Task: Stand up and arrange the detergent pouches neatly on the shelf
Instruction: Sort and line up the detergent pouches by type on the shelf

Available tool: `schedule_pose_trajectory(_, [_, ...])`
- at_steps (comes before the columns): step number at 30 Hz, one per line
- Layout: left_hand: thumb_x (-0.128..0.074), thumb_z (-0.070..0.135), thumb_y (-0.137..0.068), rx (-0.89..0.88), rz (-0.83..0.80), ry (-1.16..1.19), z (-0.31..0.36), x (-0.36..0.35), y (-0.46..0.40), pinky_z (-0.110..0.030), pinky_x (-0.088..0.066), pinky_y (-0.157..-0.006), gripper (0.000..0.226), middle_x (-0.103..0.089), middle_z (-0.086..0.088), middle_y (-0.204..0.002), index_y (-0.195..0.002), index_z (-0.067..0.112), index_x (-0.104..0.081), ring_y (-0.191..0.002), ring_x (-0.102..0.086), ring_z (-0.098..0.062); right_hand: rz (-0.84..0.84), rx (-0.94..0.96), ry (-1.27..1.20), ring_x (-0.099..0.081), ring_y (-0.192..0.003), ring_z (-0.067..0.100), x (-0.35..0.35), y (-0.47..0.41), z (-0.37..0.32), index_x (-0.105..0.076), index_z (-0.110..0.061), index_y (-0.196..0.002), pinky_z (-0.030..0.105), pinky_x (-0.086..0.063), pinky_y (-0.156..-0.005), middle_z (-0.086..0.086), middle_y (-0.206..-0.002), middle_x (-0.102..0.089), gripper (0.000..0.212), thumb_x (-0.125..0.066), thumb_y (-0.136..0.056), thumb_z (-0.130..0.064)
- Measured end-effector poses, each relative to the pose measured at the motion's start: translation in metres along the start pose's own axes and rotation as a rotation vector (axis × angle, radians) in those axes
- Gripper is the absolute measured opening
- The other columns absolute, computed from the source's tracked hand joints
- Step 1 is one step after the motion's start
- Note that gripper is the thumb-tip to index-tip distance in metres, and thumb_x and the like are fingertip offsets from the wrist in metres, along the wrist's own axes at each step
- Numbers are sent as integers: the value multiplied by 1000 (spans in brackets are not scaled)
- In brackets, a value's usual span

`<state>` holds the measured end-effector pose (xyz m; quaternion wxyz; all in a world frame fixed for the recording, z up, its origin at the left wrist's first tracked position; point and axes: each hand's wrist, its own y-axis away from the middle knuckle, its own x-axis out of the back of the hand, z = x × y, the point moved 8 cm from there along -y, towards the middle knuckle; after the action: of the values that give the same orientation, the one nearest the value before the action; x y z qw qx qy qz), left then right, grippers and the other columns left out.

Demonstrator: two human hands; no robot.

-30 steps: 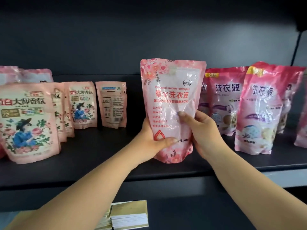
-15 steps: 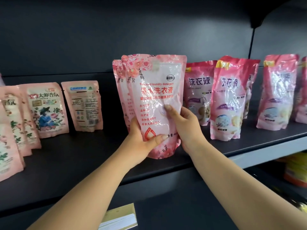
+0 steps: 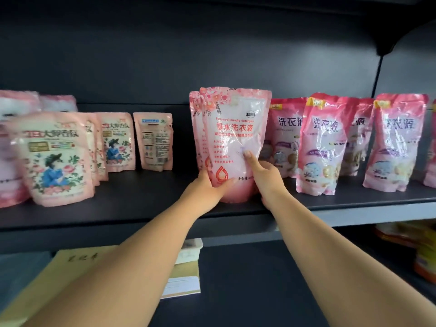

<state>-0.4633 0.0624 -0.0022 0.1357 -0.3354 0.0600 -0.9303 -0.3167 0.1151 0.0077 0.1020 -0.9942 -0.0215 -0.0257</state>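
Observation:
A light pink floral detergent pouch (image 3: 232,138) stands upright on the dark shelf (image 3: 146,204), its base on the shelf board. My left hand (image 3: 207,187) grips its lower left side, thumb across the front. My right hand (image 3: 262,178) holds the lower right edge, with one finger pressing the pouch's front. A second matching pouch (image 3: 195,128) stands right behind it, mostly hidden. To the right stand several darker pink pouches (image 3: 323,147), upright in a row.
At the left stand several pale pink pouches with a blue figure (image 3: 56,159), and one pouch turned back to front (image 3: 154,141). Books and a yellow notebook (image 3: 184,274) lie on the lower shelf. Colourful packs (image 3: 422,251) lie at lower right.
The pouch has gone from held in the air down onto the shelf, in front of a matching pouch. Both hands stayed on it. The camera view shifted right, then back left.

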Motion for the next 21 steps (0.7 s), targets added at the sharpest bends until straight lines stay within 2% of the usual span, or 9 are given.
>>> schedule_pose_trajectory(3, [-54,62,-79,31,28,-69,1,1,3,-34,-43,-98,80,-50,-1,-136,-140,16,-31,-120,-51,-21,85,53,78,-57,-99,18,8,2,0,-56,-11,-114,33,-46,-87,0,-107,-61,55,-58,-81,-55])
schedule_pose_trajectory(7, [-44,67,-82,60,67,-218,2,4,16,-33,-44,-90,77,-50,-4,-134,-137,14,-36,-117,-51,-23,262,213,144,-54,-86,15,26,27,-16,-56,-13,-105,24,-39,-75,-4,-92,-57,28,-61,-88,-35])
schedule_pose_trajectory(10, [-40,61,-88,34,72,-343,2,9,28,-34,-44,-89,66,-50,-5,-133,-134,15,-39,-117,-51,-24,210,310,198,-53,-82,11,20,49,-23,-57,-14,-96,21,-37,-72,-4,-90,-58,15,-57,-91,-28])
schedule_pose_trajectory(13, [-45,49,-91,-14,116,-222,-5,29,49,-26,-37,-93,55,-51,-2,-134,-135,17,-43,-121,-48,-18,88,401,256,-52,-77,10,-1,66,-32,-58,-17,-87,20,-38,-67,-4,-86,-59,12,-58,-90,-29])
schedule_pose_trajectory(17, [-52,40,-89,-86,409,-105,-33,103,84,-21,-35,-94,41,-55,3,-127,-125,20,-54,-116,-50,-12,-126,460,354,-51,-66,3,-57,79,-49,-61,-16,-80,16,-38,-62,-13,-69,-56,17,-61,-88,-32])
schedule_pose_trajectory(21, [-58,33,-86,-35,797,-89,-87,207,111,-37,-40,-99,47,-51,-8,-126,-126,9,-50,-115,-50,-26,-290,422,351,-51,-69,4,-129,79,-56,-64,-15,-83,6,-37,-61,-11,-72,-57,22,-61,-87,-36])
